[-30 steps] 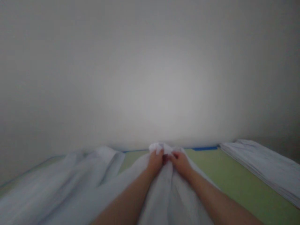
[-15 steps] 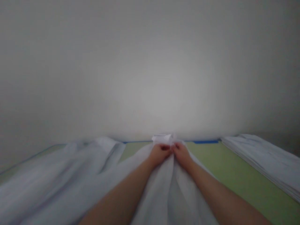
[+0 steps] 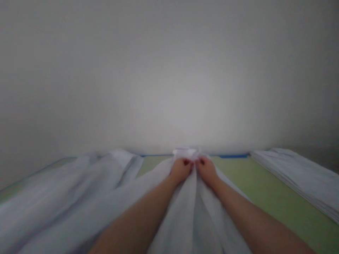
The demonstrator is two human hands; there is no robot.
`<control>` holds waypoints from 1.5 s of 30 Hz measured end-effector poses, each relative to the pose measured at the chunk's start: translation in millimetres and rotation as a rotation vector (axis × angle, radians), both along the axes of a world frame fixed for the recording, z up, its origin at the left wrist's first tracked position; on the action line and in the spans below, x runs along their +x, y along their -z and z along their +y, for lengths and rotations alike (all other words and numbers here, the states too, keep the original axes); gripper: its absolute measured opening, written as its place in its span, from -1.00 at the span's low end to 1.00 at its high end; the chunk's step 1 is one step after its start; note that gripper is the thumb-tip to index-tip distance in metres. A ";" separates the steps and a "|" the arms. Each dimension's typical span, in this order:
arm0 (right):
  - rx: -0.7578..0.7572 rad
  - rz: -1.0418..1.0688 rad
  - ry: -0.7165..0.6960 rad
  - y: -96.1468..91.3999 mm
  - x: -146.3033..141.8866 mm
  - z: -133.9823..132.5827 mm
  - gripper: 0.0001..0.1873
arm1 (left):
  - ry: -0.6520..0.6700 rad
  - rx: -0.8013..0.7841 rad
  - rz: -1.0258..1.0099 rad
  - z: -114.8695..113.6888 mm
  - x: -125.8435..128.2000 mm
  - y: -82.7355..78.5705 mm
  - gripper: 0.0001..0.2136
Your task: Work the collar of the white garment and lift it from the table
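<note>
A white shirt [image 3: 182, 211] lies lengthwise in front of me, its collar [image 3: 184, 152] at the far end. Just below the collar, my left hand [image 3: 181, 169] pinches the cloth, fingers curled. Right beside it, my right hand [image 3: 207, 171] is closed on the facing front edge. The fingertips of both hands nearly meet at the shirt's middle line. Whatever small part sits between them is hidden by the fingers and blur. From the collar, folds run down between my forearms.
Loose white cloth [image 3: 79, 190] is heaped on the left, next to the shirt. On the right lies a flat stack of folded white garments [image 3: 299, 173]. The table has a green top [image 3: 265, 194] and a blue far edge [image 3: 234, 156], against a plain wall [image 3: 169, 70].
The two hands have drawn slightly apart at the fingertips, still on the shirt below the collar. The whole view has shifted a little, with the table sitting higher in the picture.
</note>
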State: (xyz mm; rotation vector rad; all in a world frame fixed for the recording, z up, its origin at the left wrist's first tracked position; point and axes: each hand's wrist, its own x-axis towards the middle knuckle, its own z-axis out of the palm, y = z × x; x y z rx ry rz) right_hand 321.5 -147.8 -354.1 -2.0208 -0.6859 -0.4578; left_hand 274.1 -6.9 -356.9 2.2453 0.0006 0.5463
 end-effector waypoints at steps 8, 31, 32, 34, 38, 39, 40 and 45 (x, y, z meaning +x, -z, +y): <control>-0.073 -0.160 -0.113 -6.4 -21.4 -0.3 -0.78 | -0.104 0.127 -0.022 -1.7 -3.3 -4.6 -0.80; -0.111 -0.010 0.092 -7.6 -2.8 -10.9 -0.67 | 0.005 -0.006 -0.176 -6.6 -4.9 1.5 -0.75; -0.086 -0.001 0.032 -9.0 -3.5 -12.0 -0.69 | -0.005 -0.006 -0.179 -6.4 -5.2 1.2 -0.76; -0.040 0.018 -0.069 -12.1 -6.0 -13.8 -0.74 | -0.024 -0.007 -0.190 -6.0 -5.6 0.5 -0.78; 0.019 0.003 -0.169 -17.8 -12.7 -15.6 -0.77 | -0.034 0.001 -0.203 -5.6 -5.9 -0.8 -0.81; 0.019 -0.008 -0.201 -18.7 -13.9 -15.8 -0.76 | -0.036 0.006 -0.205 -5.6 -6.2 -1.0 -0.81; 0.013 -0.017 -0.231 -19.2 -14.7 -15.8 -0.74 | -0.038 0.010 -0.207 -5.6 -6.5 -1.2 -0.81; -0.036 -0.051 -0.141 -14.6 -12.1 -13.2 -0.71 | -0.017 0.037 -0.212 -7.6 -8.4 -1.3 -0.79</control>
